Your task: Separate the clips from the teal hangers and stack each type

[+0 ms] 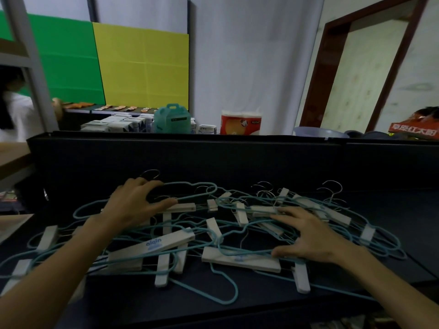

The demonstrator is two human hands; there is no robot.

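A tangled heap of teal wire hangers (223,302) with white clips (240,258) still on them covers the dark table (261,309). My left hand (133,205) lies spread on the heap's far left part, fingertips touching a teal hanger wire (190,186) and a white clip (183,207). My right hand (308,236) rests palm down on the right part, fingers spread over wires and clips, thumb against a long white clip. Neither hand visibly grips anything.
A black upright panel (213,155) walls the table's far edge. Behind it stand a teal case (172,119), boxes (118,125), a red-and-white paper roll pack (240,124) and bowls (320,132). A person in white (16,115) stands at far left by a shelf post (33,67).
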